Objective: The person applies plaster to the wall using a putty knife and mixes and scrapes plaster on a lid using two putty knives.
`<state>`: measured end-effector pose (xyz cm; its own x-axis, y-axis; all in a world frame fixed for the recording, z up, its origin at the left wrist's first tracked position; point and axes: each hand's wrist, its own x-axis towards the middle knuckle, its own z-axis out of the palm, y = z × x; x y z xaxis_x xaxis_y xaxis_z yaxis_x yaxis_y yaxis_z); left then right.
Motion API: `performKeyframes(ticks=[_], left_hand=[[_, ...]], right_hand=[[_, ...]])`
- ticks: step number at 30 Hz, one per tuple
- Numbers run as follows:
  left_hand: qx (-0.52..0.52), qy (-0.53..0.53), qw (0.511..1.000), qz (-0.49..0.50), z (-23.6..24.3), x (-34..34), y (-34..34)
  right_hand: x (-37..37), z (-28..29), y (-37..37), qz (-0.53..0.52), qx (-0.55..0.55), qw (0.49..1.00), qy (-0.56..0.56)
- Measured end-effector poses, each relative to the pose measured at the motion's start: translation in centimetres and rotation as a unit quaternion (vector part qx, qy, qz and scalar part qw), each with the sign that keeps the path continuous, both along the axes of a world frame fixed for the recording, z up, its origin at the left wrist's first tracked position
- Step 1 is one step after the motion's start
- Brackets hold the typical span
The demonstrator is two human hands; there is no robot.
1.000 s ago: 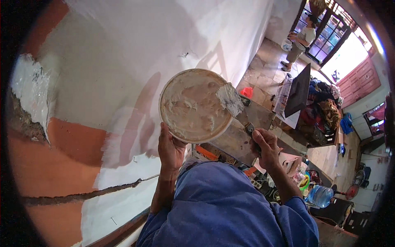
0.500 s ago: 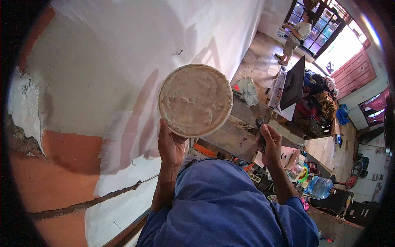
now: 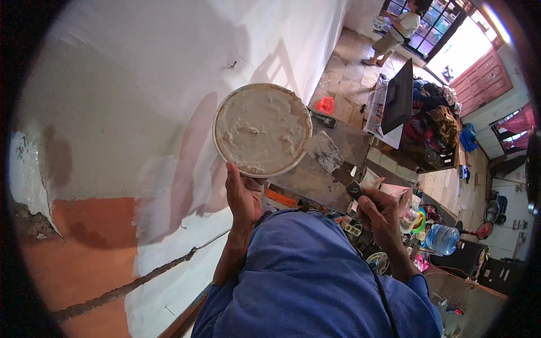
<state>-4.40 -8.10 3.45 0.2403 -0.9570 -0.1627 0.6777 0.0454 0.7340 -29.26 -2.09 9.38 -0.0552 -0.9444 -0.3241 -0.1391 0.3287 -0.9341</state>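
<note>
Resting in left hand (image 3: 246, 199): tub (image 3: 293, 161)

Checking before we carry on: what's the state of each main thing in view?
Round pale tub: in the left hand, filled with lumpy beige paste.
Flat wide-bladed metal scraper: in the right hand, blade smeared.
Orange, grey and white wall: patchy, with a rough groove.
Bright red thin item: crumpled.
</note>
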Motion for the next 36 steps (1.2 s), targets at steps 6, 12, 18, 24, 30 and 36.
performKeyframes(ticks=[6, 12, 18, 24, 30, 36], left_hand=[[0.024, -0.025, 0.999, -0.031, -0.6, 0.3, 0.6], [0.010, -0.024, 0.999, -0.023, -1.1, 0.1, 1.1], [0.029, -0.048, 0.996, -0.072, -1.8, 2.0, 0.8], [-0.010, -0.038, 0.993, -0.107, -0.8, 4.5, 0.3], [0.043, -0.106, 0.985, -0.133, 0.1, 5.8, 0.0], [0.048, -0.122, 0.978, -0.162, -0.1, 6.0, 0.2]], right_hand=[[1.0, -0.3, -1.4, 0.004, -0.007, 1.000, 0.024], [1.4, -0.2, -2.9, -0.028, -0.014, 0.999, 0.036], [-0.3, 0.1, -5.1, 0.023, -0.041, 0.991, 0.127], [-2.8, 0.5, -7.5, 0.125, -0.050, 0.982, 0.131], [-4.8, 1.5, -10.1, 0.202, -0.083, 0.961, 0.169], [-6.0, 0.6, -12.8, 0.254, -0.007, 0.956, 0.148]])
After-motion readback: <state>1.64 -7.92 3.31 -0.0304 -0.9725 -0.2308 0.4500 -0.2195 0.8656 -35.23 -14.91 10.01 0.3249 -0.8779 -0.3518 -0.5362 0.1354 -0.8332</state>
